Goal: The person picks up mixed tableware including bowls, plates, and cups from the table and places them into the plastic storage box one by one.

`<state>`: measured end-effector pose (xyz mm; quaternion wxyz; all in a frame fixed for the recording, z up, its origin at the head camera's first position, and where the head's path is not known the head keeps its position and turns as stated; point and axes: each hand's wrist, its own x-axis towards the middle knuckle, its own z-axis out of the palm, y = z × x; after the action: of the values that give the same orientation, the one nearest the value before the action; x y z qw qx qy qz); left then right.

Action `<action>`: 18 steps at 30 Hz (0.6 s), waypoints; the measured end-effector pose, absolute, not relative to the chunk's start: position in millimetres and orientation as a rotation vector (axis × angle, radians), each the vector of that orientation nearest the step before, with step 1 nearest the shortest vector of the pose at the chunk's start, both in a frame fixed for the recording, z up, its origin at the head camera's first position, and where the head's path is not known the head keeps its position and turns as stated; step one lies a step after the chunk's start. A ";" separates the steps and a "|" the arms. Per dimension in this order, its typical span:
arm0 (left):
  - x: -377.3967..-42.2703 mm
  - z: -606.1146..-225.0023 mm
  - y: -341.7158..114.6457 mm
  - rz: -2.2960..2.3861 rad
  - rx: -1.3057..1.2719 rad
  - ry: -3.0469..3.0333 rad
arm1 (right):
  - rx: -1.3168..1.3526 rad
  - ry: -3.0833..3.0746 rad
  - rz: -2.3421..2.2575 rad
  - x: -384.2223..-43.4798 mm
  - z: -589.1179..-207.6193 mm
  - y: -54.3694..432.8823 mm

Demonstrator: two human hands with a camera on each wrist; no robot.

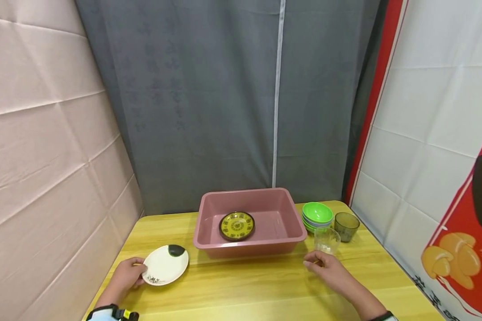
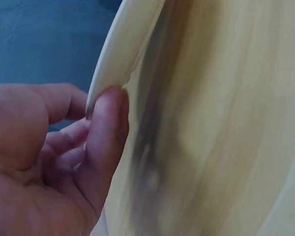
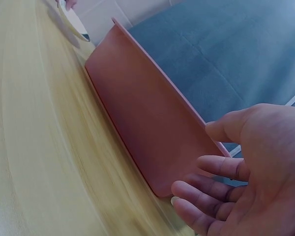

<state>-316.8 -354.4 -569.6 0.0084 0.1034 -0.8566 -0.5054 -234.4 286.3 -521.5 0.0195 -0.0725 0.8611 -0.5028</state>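
My left hand pinches the rim of a white plate with a dark green patch, at the left of the table. In the left wrist view the plate is seen edge-on, tilted, between thumb and fingers. My right hand hovers over the table with its fingers loosely bent and nothing between them. Just beyond it stands a clear glass. The right wrist view shows this hand near the end of the pink basin. Inside that basin lies a yellow plate with a dark rim.
Right of the basin is a stack of green and bluish bowls, and beside it a brownish glass. A grey curtain hangs behind the wooden table. Pale cloth walls close in both sides.
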 end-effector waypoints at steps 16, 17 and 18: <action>-279.1 -538.5 -361.9 -1.912 -0.113 -2.675 | -0.273 2.532 -1.627 -236.0 -513.2 280.6; -277.9 -535.9 -361.4 -1.933 -0.130 -2.674 | -0.278 2.526 -1.630 -235.9 -511.8 280.0; -276.6 -533.1 -360.5 -1.941 -0.141 -2.675 | -0.277 2.517 -1.634 -235.7 -510.6 279.3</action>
<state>-276.6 -360.5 -533.1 -0.0830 -0.0426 -0.8058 -0.5848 -235.7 279.3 -510.6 0.0639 -0.0916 0.8334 -0.5412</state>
